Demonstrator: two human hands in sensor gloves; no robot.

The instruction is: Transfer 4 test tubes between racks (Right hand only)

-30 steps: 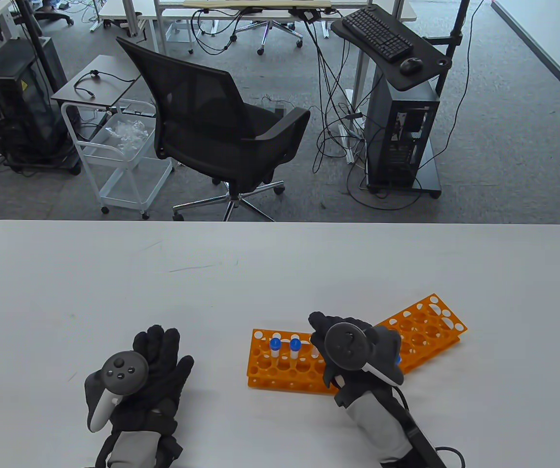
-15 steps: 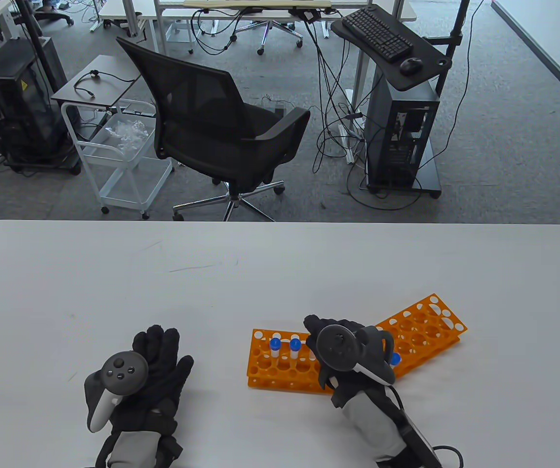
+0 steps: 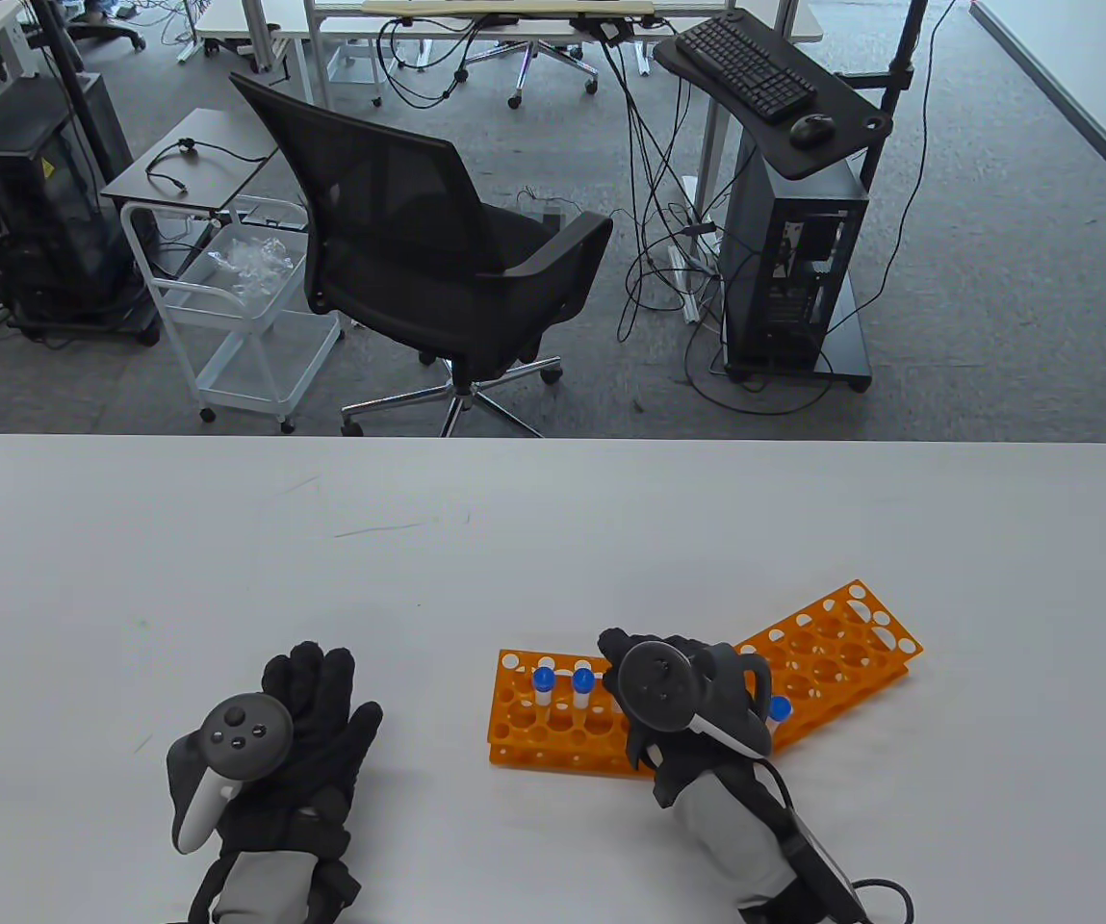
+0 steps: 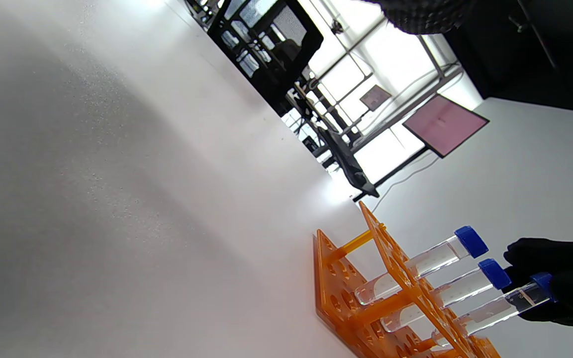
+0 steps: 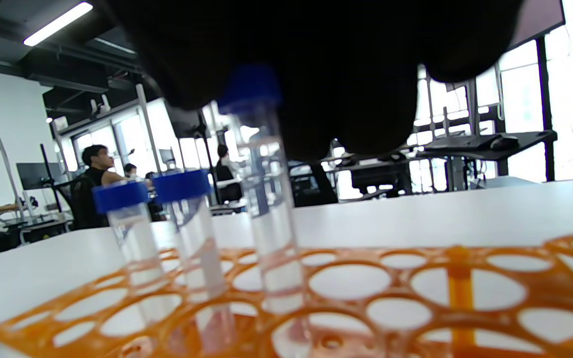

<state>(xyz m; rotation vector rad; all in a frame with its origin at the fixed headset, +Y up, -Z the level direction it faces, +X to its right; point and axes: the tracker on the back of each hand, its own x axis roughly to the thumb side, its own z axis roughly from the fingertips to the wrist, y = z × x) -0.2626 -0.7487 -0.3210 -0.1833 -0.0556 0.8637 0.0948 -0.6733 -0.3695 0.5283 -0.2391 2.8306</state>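
Two orange racks lie on the white table (image 3: 514, 539): the left rack (image 3: 553, 731) and, angled behind it, the right rack (image 3: 836, 650). Two blue-capped test tubes (image 3: 543, 680) (image 3: 583, 681) stand in the left rack. My right hand (image 3: 625, 669) is over that rack. In the left wrist view its fingers (image 4: 555, 278) hold a third tube (image 4: 505, 306) by its cap, the lower end in a hole. The right wrist view shows this tube (image 5: 271, 209) under my fingers (image 5: 316, 74). Another blue cap (image 3: 780, 709) shows by the right rack's near end. My left hand (image 3: 312, 693) rests flat on the table.
Beyond the table's far edge stand a black office chair (image 3: 437, 250), a white cart (image 3: 235, 308) and a computer stand (image 3: 793, 241). A cable (image 3: 880, 885) trails from my right wrist at the near edge.
My right hand has shifted a little left and down over the left rack, uncovering the blue cap by the right rack. The left hand has not moved.
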